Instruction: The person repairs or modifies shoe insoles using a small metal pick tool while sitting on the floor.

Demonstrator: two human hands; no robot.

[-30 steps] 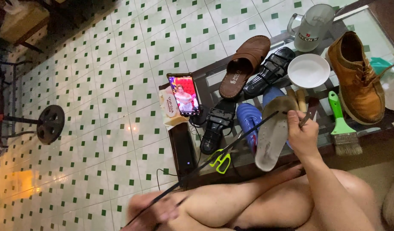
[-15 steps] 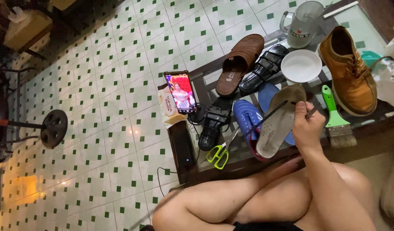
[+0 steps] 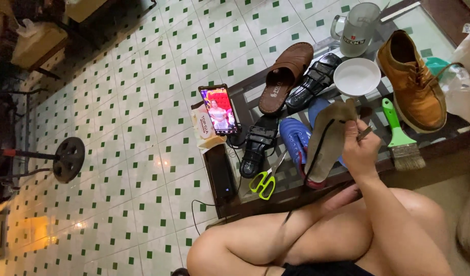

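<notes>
**Stitching the sole: a firm hold and a straight thread**

The right hand (image 3: 360,148) is closed around the sole (image 3: 329,138) and holds it up just above the counter (image 3: 439,148), over the blue shoes. The same grip pinches a thin metal tool (image 3: 365,134) against the sole's edge. A black thread (image 3: 316,153) runs from the upper part of the sole down between the knees, where it becomes blurred. The left hand is not visible, so I cannot say how it holds the thread.

In my judgement, the work goes better if the sole is held stiff and does not bend while the thread is pulled. The pull should follow the line of the thread, not go sideways, so that the hole does not tear. The thread hangs near the scissors (image 3: 264,181) and a cable, and it could catch there.

Counted on the counter:
- one brown sandal (image 3: 286,71)
- two black sandals (image 3: 314,82), apart from each other
- two blue shoes (image 3: 296,138), side by side
- one tan boot (image 3: 413,82)
- one white bowl (image 3: 356,76)
- one glass mug (image 3: 360,23)
- one green brush (image 3: 401,138)
- one pair of scissors
- one phone (image 3: 218,109), with its screen lit
</notes>
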